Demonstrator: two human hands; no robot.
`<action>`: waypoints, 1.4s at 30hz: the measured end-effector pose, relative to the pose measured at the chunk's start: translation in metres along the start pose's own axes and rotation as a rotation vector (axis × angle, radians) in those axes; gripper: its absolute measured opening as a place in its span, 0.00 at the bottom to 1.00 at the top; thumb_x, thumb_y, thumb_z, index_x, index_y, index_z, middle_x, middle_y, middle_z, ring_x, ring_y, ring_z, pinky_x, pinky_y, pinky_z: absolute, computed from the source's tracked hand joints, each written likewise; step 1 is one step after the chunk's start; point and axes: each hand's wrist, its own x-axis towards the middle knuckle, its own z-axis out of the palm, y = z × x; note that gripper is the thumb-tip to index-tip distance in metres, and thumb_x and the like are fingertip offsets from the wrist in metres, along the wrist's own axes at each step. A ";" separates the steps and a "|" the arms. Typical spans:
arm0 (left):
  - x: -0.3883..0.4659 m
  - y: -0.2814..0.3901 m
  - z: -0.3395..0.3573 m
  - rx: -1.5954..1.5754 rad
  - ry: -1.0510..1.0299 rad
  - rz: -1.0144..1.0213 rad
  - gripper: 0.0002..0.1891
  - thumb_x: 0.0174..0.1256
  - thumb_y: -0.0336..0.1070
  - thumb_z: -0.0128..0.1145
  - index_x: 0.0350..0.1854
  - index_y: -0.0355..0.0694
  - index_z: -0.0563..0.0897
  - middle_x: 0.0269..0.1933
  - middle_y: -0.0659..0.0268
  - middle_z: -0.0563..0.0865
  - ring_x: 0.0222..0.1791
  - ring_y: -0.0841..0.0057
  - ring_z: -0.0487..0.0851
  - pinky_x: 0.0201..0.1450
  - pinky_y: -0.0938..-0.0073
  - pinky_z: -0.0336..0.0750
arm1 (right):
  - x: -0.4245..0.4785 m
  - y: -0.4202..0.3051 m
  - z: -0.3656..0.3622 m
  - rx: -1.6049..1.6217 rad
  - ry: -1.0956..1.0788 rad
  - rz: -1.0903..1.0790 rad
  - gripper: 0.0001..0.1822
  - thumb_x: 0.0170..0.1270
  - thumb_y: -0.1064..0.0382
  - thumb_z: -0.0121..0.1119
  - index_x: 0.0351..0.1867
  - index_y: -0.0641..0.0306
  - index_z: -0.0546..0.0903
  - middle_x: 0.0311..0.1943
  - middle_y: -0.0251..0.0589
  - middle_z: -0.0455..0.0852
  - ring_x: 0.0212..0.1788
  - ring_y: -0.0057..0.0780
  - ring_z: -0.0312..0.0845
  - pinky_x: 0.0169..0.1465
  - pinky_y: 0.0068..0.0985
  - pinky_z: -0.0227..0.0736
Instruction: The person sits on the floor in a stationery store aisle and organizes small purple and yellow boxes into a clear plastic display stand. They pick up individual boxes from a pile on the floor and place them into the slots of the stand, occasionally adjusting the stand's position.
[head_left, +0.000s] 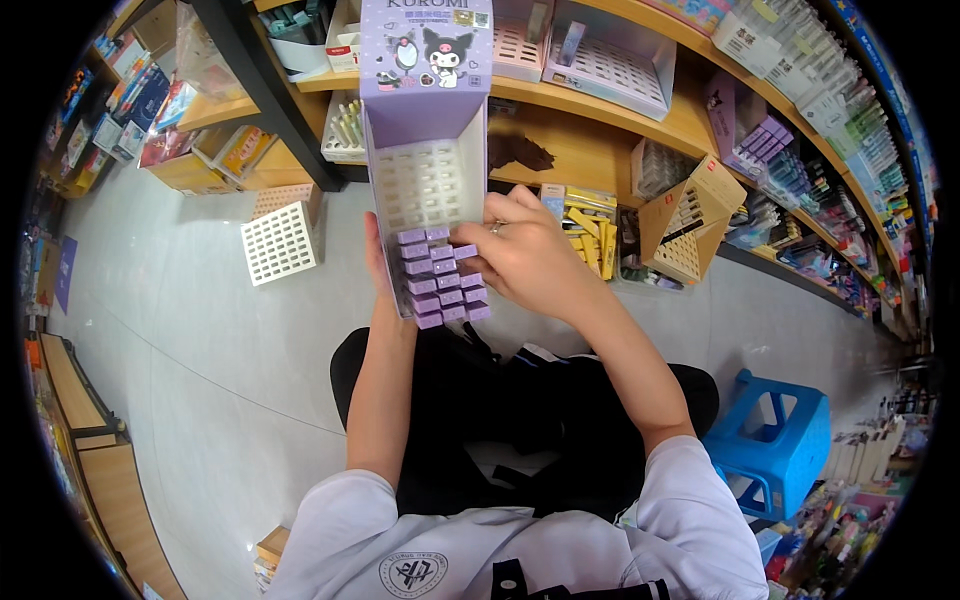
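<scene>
A purple cardboard display box with a cartoon on its raised lid stands in front of me. My left hand holds it from the left side and below, its fingers mostly hidden. Inside is a white slotted insert; its upper slots hold nothing. Several small purple boxes stand in rows in the lower slots. At the right edge of these rows, the thumb and fingertips of my right hand are at a purple box; whether they grip it is unclear.
A white slotted insert lies on the floor at left. Wooden shelves with display boxes curve ahead and right. Yellow packets and a tilted brown box stand by the lower shelf. A blue plastic stool is at my right.
</scene>
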 end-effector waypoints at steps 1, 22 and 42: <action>0.001 -0.001 -0.002 -0.025 -0.032 -0.006 0.37 0.66 0.67 0.37 0.65 0.40 0.65 0.59 0.55 0.76 0.55 0.61 0.77 0.56 0.59 0.74 | -0.001 0.001 0.003 -0.008 -0.011 0.000 0.14 0.43 0.68 0.69 0.35 0.60 0.80 0.19 0.33 0.76 0.34 0.31 0.69 0.39 0.27 0.60; 0.013 0.004 0.007 -0.313 -0.023 -0.208 0.33 0.65 0.56 0.47 0.67 0.40 0.63 0.61 0.52 0.72 0.51 0.59 0.78 0.54 0.55 0.73 | -0.116 0.102 0.198 0.167 -0.192 0.740 0.09 0.55 0.72 0.54 0.38 0.65 0.81 0.38 0.50 0.83 0.41 0.44 0.80 0.47 0.38 0.75; 0.013 0.003 0.004 -0.340 -0.235 -0.309 0.32 0.65 0.54 0.45 0.68 0.43 0.63 0.67 0.54 0.66 0.56 0.57 0.72 0.57 0.58 0.68 | -0.150 0.102 0.250 0.064 -0.325 0.801 0.07 0.54 0.66 0.57 0.32 0.65 0.79 0.47 0.54 0.77 0.49 0.50 0.73 0.51 0.40 0.73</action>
